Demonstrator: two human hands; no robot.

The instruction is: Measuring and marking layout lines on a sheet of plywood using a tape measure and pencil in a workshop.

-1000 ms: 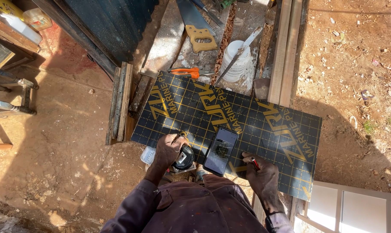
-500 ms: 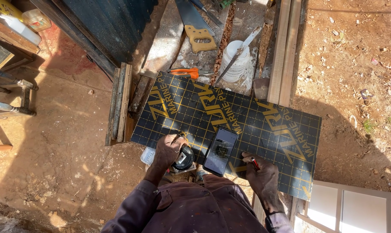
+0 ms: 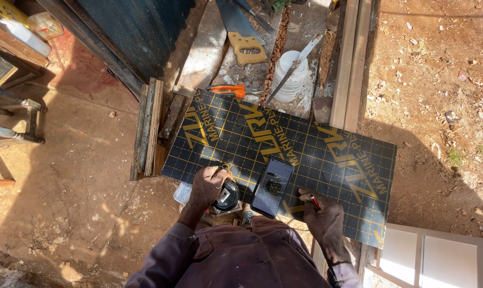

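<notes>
Both hands unmoved | left hand (image 3: 207,185) on tape measure (image 3: 226,196) | right hand (image 3: 322,214) holds pencil (image 3: 314,201)

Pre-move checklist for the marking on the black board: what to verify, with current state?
1. Left hand on the tape measure at the near edge of the black board: ok.
2. Right hand grips a red pencil, tip on the board: ok.
3. Tape blade pulled out along the board: cannot tell.
4. Phone lies flat on the board between the hands, near the marking spot: not ok.
5. Board fully supported underneath: cannot tell.
6. Handsaw and orange pliers lie off the board: ok.
</notes>
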